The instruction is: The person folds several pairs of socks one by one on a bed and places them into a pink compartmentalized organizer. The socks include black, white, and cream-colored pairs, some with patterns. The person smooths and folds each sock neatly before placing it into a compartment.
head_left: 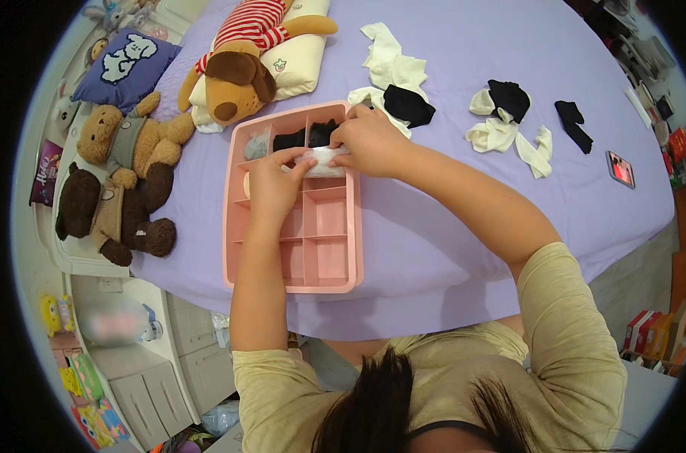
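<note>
Two hands: both were over the pink compartment box [230, 249], closed on the same white cloth bundle [326, 164].
Left hand [277, 172]: thumb and fingertips pinched the bundle's left end.
Right hand [375, 140]: thumb and fingers gripped its right end – fingers bent, nearly closed.
White bundle: sat between the hands, above the box's right side, near the right wall; could not tell whether it touched a divider.
Box back row: grey bundle [257, 146] at left, then a black bundle [289, 140] and a second black bundle [323, 134], divider between those two.
Bed: box lay on the lavender sheet [441, 226].
Loose cloth: white piece [392, 64] lay beyond the box, black piece [409, 106] just beside its back right corner; farther right, a black-and-white heap [508, 102], then a folded black piece [574, 127] on its own.
Phone [620, 170]: near the bed's right edge, screen lit.
Plush toys: striped-shirt dog [241, 75] behind the box – light brown bear [139, 143] and dark brown bear [78, 200] to its left.
</note>
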The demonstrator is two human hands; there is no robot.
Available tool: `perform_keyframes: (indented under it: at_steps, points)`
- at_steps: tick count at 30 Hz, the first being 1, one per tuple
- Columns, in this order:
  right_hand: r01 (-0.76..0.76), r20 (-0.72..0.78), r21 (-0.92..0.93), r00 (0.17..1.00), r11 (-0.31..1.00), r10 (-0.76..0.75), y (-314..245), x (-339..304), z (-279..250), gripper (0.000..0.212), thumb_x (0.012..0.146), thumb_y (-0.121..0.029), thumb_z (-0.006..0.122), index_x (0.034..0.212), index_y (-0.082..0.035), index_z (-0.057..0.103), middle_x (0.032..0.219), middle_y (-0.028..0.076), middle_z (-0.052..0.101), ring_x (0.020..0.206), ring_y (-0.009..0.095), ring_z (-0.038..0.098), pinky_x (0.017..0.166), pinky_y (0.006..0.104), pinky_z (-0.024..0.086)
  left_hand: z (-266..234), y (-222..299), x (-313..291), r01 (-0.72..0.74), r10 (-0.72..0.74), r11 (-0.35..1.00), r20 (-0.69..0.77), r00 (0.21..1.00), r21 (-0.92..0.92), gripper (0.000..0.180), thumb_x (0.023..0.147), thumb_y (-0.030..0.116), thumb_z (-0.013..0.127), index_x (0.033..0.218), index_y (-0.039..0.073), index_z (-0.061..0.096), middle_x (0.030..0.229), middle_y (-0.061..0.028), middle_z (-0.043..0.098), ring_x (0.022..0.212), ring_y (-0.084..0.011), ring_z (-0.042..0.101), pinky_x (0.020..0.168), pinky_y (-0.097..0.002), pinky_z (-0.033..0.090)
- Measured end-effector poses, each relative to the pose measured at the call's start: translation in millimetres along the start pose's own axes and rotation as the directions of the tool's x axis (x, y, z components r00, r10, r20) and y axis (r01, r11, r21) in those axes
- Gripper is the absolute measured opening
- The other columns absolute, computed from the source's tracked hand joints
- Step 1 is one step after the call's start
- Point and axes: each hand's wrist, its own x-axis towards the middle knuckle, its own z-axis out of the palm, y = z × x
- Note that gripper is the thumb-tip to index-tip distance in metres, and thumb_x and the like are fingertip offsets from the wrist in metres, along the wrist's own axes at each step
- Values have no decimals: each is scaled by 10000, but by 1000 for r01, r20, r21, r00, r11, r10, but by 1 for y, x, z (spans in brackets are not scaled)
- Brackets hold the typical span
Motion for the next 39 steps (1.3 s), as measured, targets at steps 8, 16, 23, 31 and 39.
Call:
perform_keyframes:
  at_steps: [8,16,23,31,39]
  points:
    - [-42,175,-91,983,995,57,-8,13,-13,190,754,-281,758,870,-131,769,880,54,708,1038,286,563,842,430,451,2,-8,5,-83,73,990,87,994,118,235,828,102,735,1053,33,732,809,-81,709,658,-85,564,601,-254,459]
    - [-43,177,-224,981,974,84,-17,19,-7,158,790,-238,707,851,-101,756,892,47,716,1041,275,567,800,428,424,10,-5,1,-239,200,928,159,967,285,216,816,50,703,1032,44,724,909,-107,726,731,-182,667,690,-311,524]
    - [-48,83,-145,995,988,61,-6,14,7,168,796,-243,695,816,-87,754,876,64,716,1042,281,561,765,425,442,7,-2,1,-222,197,873,102,975,434,149,772,47,723,908,97,757,903,-59,713,921,-222,631,843,-374,459]
    - [-49,43,-115,998,992,54,-2,13,14,194,789,-249,697,807,-63,748,870,86,715,1043,291,564,780,433,475,10,0,-3,-262,283,782,52,958,566,120,723,71,707,804,144,756,1122,-53,600,1075,-262,549,911,-421,383]
    - [-69,15,-71,997,995,70,-2,11,19,139,772,-192,668,813,-87,750,851,73,698,1006,296,557,797,422,479,16,-4,-6,-323,367,709,64,928,626,108,745,53,648,749,118,734,1134,-46,590,1086,-254,525,918,-447,352]
